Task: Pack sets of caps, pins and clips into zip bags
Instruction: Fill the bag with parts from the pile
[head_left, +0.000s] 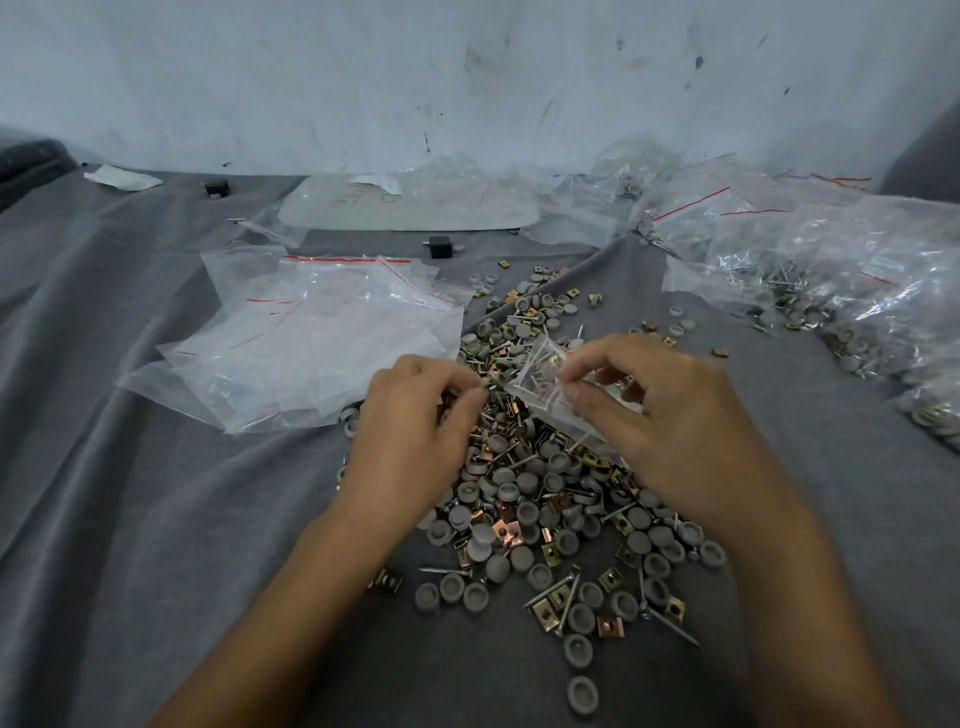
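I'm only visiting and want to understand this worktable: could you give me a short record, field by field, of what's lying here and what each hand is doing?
Surface: grey cloth
Centre: pile of loose grey caps, pins and brass clips
Left side: stack of empty zip bags
Right side: filled bags
Right hand: pinches a small zip bag with a few parts inside
Left hand: fingers curled beside that bag, above the pile; what they hold is unclear
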